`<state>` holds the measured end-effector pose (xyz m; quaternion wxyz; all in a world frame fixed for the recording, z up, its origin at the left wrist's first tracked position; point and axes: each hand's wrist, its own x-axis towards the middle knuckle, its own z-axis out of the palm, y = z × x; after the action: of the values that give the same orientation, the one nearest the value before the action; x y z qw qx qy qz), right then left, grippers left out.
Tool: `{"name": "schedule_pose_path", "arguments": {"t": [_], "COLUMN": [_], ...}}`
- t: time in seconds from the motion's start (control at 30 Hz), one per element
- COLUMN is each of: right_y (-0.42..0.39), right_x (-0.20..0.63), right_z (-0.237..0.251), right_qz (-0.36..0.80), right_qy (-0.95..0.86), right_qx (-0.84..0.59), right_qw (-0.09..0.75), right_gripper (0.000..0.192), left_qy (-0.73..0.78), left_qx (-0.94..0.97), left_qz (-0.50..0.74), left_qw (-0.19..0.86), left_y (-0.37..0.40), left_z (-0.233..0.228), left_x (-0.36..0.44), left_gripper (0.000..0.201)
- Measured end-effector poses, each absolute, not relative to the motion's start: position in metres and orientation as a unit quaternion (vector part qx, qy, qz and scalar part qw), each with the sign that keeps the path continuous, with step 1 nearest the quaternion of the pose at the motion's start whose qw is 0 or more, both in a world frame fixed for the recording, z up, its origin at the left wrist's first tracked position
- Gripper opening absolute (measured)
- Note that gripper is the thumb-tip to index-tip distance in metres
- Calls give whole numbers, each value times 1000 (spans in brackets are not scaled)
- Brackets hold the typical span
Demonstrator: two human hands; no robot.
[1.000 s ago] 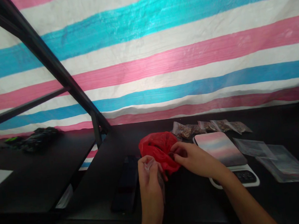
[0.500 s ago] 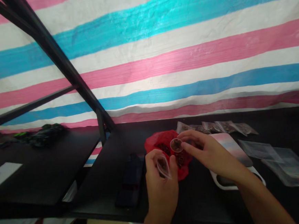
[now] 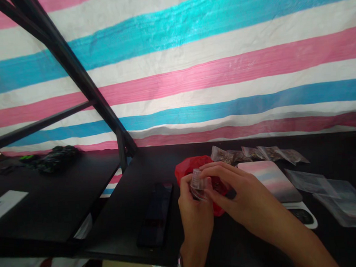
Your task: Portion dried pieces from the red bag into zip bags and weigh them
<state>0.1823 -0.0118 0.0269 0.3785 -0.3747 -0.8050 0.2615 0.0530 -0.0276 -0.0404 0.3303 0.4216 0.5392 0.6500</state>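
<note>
Small clear bag (image 3: 197,185) sits pinched between both hands above the black table (image 3: 155,164), mouth up. Left hand (image 3: 194,210) grips it from below, fingers closed on its sides; right hand (image 3: 232,191) curls over its top, fingertips clamped on something small. Behind them lie the red bag (image 3: 193,165) and scale (image 3: 271,179). Holding the mouth wide and level should help prevent spills.

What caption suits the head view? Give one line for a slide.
Both hands, left hand and right hand, pinch a small clear bag over a red bag beside a scale.
</note>
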Motion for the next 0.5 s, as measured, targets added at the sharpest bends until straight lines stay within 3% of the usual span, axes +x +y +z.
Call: {"name": "schedule_pose_path", "arguments": {"t": [0.3,0.5], "right_y": [-2,18], "right_x": [185,178], "right_z": [24,-15], "right_qz": [241,264], "right_qy": [-748,-766], "right_qx": [-443,-527], "right_qw": [431,255], "right_gripper": [27,12], "left_qy": [526,388], "left_qx": [441,430], "left_qz": [686,764], "left_qw": [242,284], "left_y": [-27,-34], "left_z": [-40,-37], "left_x": [48,33], "left_gripper": [18,18]}}
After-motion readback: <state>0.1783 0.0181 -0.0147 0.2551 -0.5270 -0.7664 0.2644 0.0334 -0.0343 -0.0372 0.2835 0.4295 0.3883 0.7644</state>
